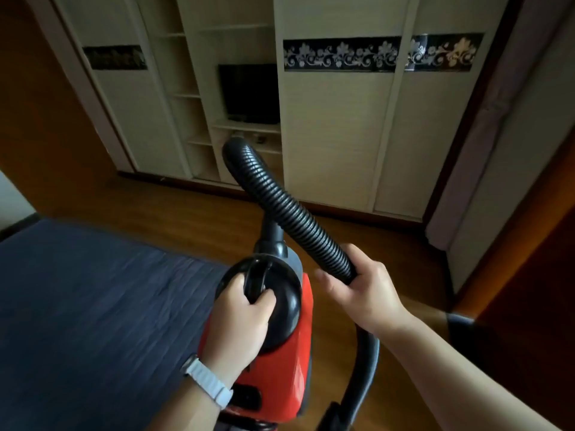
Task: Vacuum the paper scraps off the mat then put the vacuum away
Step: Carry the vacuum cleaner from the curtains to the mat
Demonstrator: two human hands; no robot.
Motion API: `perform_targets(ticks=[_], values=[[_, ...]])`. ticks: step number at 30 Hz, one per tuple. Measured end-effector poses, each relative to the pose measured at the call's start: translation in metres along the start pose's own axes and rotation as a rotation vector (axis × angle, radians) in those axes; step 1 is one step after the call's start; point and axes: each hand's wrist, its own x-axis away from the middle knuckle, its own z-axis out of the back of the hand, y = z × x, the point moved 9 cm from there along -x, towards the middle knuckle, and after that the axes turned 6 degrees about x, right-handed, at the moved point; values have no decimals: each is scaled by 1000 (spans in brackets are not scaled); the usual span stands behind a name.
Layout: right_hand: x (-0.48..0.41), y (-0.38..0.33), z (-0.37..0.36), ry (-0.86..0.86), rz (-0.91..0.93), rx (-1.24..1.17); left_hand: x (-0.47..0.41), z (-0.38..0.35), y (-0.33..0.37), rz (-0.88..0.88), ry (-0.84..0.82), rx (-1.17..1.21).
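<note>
A red canister vacuum point(298, 353) with a black domed top hangs in front of me, carried off the floor. My left hand point(242, 325) is closed around its black carry handle point(256, 278). My right hand point(364, 293) grips the black ribbed hose point(280, 200), which arches up from the vacuum's front and comes back down into my palm. The dark blue mat point(93, 306) lies on the floor to the left; I see no paper scraps on its visible part.
A cream wardrobe wall point(336, 126) with open shelves and a small dark screen point(249, 93) stands ahead. Wooden floor point(193, 213) runs between it and the mat. A pale upright panel point(510, 169) leans at the right, beside a dark wooden door.
</note>
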Motion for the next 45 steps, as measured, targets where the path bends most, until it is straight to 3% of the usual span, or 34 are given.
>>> perform_targets(ticks=[10,19,29,37,45], values=[[-116,86,113,31,50,-44,-99,-129,102,-171,5,0],[-207,136,156,136,81,0,-187,-196,150,-262,4,-7],[-344,233,134,130,-3,124,-354,-271,129,-237,-72,58],[-497,283,106,169,-26,105,-525,-294,155,-296,-72,69],[-629,345,75,127,25,43,-663,-312,167,-308,22,16]])
